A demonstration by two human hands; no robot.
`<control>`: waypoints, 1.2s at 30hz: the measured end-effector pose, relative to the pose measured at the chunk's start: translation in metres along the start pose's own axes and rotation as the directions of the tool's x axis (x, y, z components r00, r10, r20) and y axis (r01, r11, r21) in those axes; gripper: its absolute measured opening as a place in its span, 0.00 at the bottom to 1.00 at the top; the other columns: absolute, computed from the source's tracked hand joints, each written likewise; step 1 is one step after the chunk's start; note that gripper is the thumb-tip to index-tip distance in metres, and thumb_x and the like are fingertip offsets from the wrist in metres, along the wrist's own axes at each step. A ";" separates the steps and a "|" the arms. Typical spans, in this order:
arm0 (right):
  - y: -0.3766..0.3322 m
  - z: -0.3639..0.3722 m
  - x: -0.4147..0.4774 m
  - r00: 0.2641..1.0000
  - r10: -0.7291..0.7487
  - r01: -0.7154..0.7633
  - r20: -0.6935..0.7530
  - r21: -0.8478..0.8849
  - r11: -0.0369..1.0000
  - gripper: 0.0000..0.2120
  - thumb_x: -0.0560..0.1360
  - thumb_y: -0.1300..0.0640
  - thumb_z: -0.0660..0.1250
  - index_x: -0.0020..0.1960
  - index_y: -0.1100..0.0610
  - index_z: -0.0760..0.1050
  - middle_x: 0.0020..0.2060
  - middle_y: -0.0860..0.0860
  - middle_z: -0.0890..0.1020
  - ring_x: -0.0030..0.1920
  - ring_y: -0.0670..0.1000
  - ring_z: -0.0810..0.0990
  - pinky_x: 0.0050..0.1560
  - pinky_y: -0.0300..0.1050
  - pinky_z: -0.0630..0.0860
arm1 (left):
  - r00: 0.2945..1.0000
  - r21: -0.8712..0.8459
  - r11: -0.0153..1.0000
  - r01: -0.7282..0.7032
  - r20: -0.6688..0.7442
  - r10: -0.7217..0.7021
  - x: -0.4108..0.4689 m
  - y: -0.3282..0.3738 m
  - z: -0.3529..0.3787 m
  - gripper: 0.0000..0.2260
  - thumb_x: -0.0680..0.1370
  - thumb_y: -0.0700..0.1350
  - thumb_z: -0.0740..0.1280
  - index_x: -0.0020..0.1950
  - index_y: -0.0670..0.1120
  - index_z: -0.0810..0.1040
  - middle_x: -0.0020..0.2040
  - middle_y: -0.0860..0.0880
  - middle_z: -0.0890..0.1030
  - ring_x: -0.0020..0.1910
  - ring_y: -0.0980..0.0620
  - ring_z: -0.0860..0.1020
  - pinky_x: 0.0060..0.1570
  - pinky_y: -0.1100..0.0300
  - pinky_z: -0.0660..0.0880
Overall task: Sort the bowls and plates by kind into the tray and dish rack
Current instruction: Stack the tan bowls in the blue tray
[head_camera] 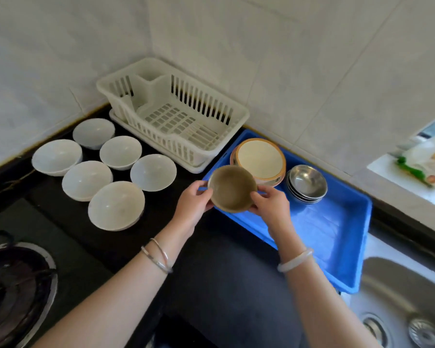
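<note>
I hold a brown bowl point(232, 188) with both hands above the near left corner of the blue tray point(337, 237). My left hand point(194, 200) grips its left rim and my right hand point(270, 202) grips its right side. Inside the tray, at the far end, sits an orange-rimmed bowl point(260, 159) and beside it a stack of steel bowls point(307, 183). The white dish rack point(176, 114) stands empty in the corner. Several white bowls point(116, 205) stand upright on the black counter to the left.
A gas burner point(13, 292) lies at the lower left. A steel sink point(407, 305) is at the lower right, just past the tray. Tiled walls close the corner behind the rack. A windowsill with a printed packet point(422, 167) is at the right.
</note>
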State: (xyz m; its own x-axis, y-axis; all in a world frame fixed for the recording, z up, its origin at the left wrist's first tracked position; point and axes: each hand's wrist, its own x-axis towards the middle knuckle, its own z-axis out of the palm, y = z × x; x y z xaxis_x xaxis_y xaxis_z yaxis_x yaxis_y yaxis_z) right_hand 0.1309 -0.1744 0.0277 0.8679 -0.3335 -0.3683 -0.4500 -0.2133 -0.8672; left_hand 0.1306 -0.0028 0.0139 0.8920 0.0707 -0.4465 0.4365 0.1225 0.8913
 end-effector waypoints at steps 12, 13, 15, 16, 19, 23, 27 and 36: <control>0.053 -0.140 0.038 0.903 0.198 -0.153 -0.380 0.146 0.977 0.07 0.72 0.64 0.63 0.44 0.57 0.79 0.36 0.53 0.81 0.35 0.51 0.83 0.34 0.38 0.80 | 0.952 0.175 0.982 0.065 0.286 -0.113 0.017 -0.007 0.180 0.11 0.78 0.37 0.61 0.59 0.39 0.75 0.58 0.39 0.78 0.54 0.43 0.79 0.56 0.52 0.77; 0.062 -0.148 0.040 0.891 0.230 -0.178 -0.391 0.166 0.970 0.07 0.72 0.65 0.63 0.45 0.58 0.79 0.38 0.55 0.81 0.36 0.54 0.83 0.36 0.40 0.80 | 0.945 0.193 0.978 0.076 0.300 -0.133 0.017 -0.013 0.192 0.10 0.78 0.37 0.61 0.58 0.38 0.75 0.56 0.38 0.79 0.52 0.44 0.79 0.55 0.52 0.77; 0.077 -0.161 0.043 0.866 0.285 -0.223 -0.411 0.193 0.955 0.09 0.72 0.66 0.62 0.48 0.61 0.79 0.41 0.57 0.80 0.39 0.57 0.83 0.38 0.42 0.81 | 0.927 0.223 0.968 0.119 0.324 -0.189 0.018 -0.024 0.214 0.10 0.77 0.36 0.62 0.57 0.38 0.76 0.51 0.40 0.79 0.47 0.45 0.78 0.54 0.53 0.76; 0.084 -0.166 0.044 0.852 0.312 -0.245 -0.422 0.206 0.947 0.11 0.72 0.66 0.61 0.50 0.62 0.79 0.42 0.58 0.80 0.39 0.58 0.83 0.41 0.45 0.82 | 0.917 0.237 0.961 0.144 0.332 -0.219 0.018 -0.030 0.224 0.10 0.77 0.36 0.62 0.57 0.37 0.76 0.50 0.41 0.78 0.46 0.45 0.77 0.54 0.53 0.76; 0.100 -0.176 0.045 0.816 0.382 -0.301 -0.433 0.247 0.921 0.09 0.72 0.67 0.61 0.49 0.63 0.78 0.39 0.57 0.80 0.40 0.60 0.84 0.43 0.49 0.82 | 0.895 0.250 0.942 0.223 0.332 -0.300 0.019 -0.046 0.248 0.13 0.76 0.35 0.62 0.60 0.37 0.75 0.52 0.41 0.77 0.49 0.44 0.78 0.53 0.54 0.77; 0.112 -0.177 0.049 0.768 0.463 -0.344 -0.443 0.324 0.881 0.10 0.73 0.68 0.60 0.50 0.64 0.77 0.41 0.56 0.79 0.36 0.57 0.82 0.30 0.39 0.76 | 0.871 0.225 0.929 0.294 0.337 -0.357 0.023 -0.062 0.267 0.15 0.77 0.34 0.61 0.64 0.38 0.73 0.58 0.40 0.76 0.52 0.44 0.76 0.51 0.55 0.77; 0.122 -0.168 0.059 0.728 0.498 -0.348 -0.472 0.371 0.861 0.12 0.72 0.68 0.60 0.53 0.64 0.77 0.45 0.58 0.80 0.37 0.54 0.80 0.21 0.33 0.70 | 0.854 0.232 0.915 0.331 0.338 -0.395 0.033 -0.072 0.276 0.16 0.78 0.35 0.61 0.66 0.41 0.71 0.63 0.41 0.74 0.60 0.42 0.75 0.54 0.52 0.78; 0.132 -0.168 0.090 0.682 0.596 -0.331 -0.424 0.547 0.769 0.13 0.74 0.68 0.61 0.57 0.66 0.76 0.46 0.59 0.80 0.36 0.50 0.79 0.33 0.38 0.75 | 0.837 0.147 0.924 0.352 0.393 -0.381 0.048 -0.089 0.296 0.10 0.77 0.33 0.59 0.56 0.38 0.75 0.52 0.42 0.76 0.53 0.47 0.75 0.48 0.60 0.76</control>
State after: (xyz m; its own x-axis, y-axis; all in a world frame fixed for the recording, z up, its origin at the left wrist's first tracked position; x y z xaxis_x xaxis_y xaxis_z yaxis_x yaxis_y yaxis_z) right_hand 0.1146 -0.3866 -0.0641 0.2348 -0.7439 -0.6256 -0.5181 0.4488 -0.7282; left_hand 0.1696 -0.3036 -0.0639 0.6263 -0.3765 -0.6827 0.7349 -0.0073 0.6782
